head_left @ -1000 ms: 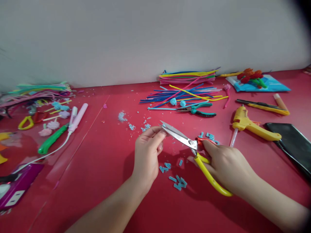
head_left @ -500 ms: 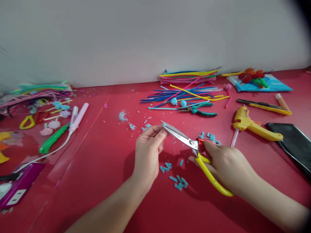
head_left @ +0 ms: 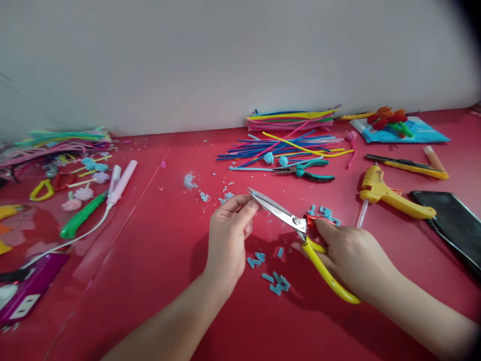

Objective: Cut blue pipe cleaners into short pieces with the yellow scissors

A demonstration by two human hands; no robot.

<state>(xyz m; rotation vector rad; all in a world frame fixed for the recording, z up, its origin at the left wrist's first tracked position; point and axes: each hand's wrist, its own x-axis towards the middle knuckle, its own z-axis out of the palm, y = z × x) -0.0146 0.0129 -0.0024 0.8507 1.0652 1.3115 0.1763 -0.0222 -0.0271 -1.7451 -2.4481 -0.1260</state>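
My right hand (head_left: 351, 250) grips scissors (head_left: 280, 213) by their red and yellow handles. The blades point to the upper left, and their tips lie at the fingertips of my left hand (head_left: 231, 230). That hand is closed in a pinch; what it holds, if anything, is too small and hidden to name. Short blue pieces (head_left: 278, 283) lie on the red table (head_left: 158, 311) below the scissors, with more blue pieces (head_left: 326, 212) beyond my right hand. Light blue fluff (head_left: 190, 181) is scattered past my left hand.
Pipe cleaners (head_left: 289, 120), teal-handled pliers (head_left: 300, 171) and two blue balls lie at the back. To the right are a yellow glue gun (head_left: 394, 198), a cutter (head_left: 413, 167) and a black phone (head_left: 451, 220). Leftward are a pink tool (head_left: 124, 180) and purple power bank (head_left: 37, 281).
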